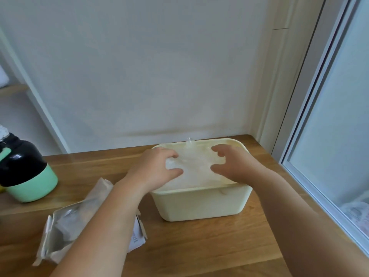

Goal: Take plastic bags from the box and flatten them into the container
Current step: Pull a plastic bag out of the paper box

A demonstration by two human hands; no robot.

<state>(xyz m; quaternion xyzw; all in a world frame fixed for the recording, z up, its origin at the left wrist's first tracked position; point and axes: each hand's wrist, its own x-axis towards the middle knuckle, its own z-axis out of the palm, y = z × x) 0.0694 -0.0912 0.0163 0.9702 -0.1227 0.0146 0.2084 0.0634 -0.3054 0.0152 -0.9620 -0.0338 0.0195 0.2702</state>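
Note:
A cream plastic container (201, 204) stands on the wooden table, filled near its rim with clear plastic bags (196, 166). My left hand (157, 166) lies on the left part of the pile. Its bent fingers and thumb grip a bunch of the plastic. My right hand (233, 162) mirrors it on the right part, with fingers and thumb curled into the plastic. A corner of a bag sticks up at the container's far rim. The opened box (67, 222) of bags lies on its side at the lower left, partly hidden by my left forearm.
A black and mint-green bottle (26, 172) stands at the table's left edge. A white wall runs behind the container, and a window frame (311, 176) borders the wooden table (199, 246) on the right.

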